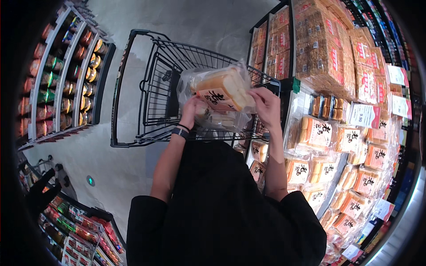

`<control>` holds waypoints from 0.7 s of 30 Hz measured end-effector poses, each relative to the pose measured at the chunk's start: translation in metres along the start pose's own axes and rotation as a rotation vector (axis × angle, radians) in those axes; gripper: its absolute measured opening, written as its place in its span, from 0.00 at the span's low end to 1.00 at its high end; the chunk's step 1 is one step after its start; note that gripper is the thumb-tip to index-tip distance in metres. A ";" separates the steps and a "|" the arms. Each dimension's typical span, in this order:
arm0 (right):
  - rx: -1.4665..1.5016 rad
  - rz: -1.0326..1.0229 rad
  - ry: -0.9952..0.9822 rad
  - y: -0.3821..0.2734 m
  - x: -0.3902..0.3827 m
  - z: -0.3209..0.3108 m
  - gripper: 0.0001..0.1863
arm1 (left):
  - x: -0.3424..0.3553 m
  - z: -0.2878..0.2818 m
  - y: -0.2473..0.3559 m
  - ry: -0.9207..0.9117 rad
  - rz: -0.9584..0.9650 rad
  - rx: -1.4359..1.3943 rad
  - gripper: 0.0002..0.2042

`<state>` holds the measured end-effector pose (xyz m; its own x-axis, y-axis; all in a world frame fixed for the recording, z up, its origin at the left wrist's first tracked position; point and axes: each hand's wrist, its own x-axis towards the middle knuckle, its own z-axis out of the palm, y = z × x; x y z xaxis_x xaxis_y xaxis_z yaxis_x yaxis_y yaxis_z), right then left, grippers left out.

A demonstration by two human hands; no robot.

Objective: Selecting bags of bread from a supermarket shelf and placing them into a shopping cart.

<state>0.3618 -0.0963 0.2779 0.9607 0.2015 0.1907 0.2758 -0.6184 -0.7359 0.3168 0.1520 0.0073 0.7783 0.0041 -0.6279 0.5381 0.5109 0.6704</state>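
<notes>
A loaf of bread in a clear plastic bag (214,84), with a pale label bearing dark characters, is held tilted over a black wire shopping cart (153,66). My left hand (191,111) grips the bag's lower left side, its fingers partly hidden by the plastic. At the bag's right end my right hand (267,105) pinches the loose film. Under the loaf more clear plastic and pale bread show; whether that is a second pack I cannot tell. A watch (180,131) and a dark band circle my left wrist.
To the right, a sloping display holds several bagged loaves (321,133) with price cards (364,115). Stacked brown packs (321,53) rise behind it. At left stands a shelf of tubs (66,84); packaged goods (86,235) lie lower left. Grey floor (177,17) surrounds the cart.
</notes>
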 end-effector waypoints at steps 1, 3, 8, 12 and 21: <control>0.008 -0.005 0.016 -0.006 -0.008 -0.015 0.07 | -0.005 0.013 -0.001 -0.159 -0.063 -0.106 0.21; 0.148 0.173 0.040 -0.009 -0.028 -0.054 0.07 | -0.032 0.069 0.008 -0.211 -0.012 -0.209 0.24; 0.490 0.348 0.261 0.007 -0.085 -0.122 0.09 | -0.098 0.132 0.032 -0.671 -0.290 -0.493 0.28; 0.525 0.385 0.438 0.036 -0.135 -0.159 0.10 | -0.132 0.190 0.028 -0.651 -0.295 -0.385 0.27; 0.599 0.437 0.628 0.024 -0.271 -0.209 0.10 | -0.183 0.202 -0.022 -0.673 -0.507 -0.049 0.28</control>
<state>0.1140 -0.3243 0.3440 0.8639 -0.5036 0.0064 -0.0032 -0.0182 -0.9998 0.2280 -0.0333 0.1874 0.4816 -0.7410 -0.4679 0.8717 0.3495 0.3436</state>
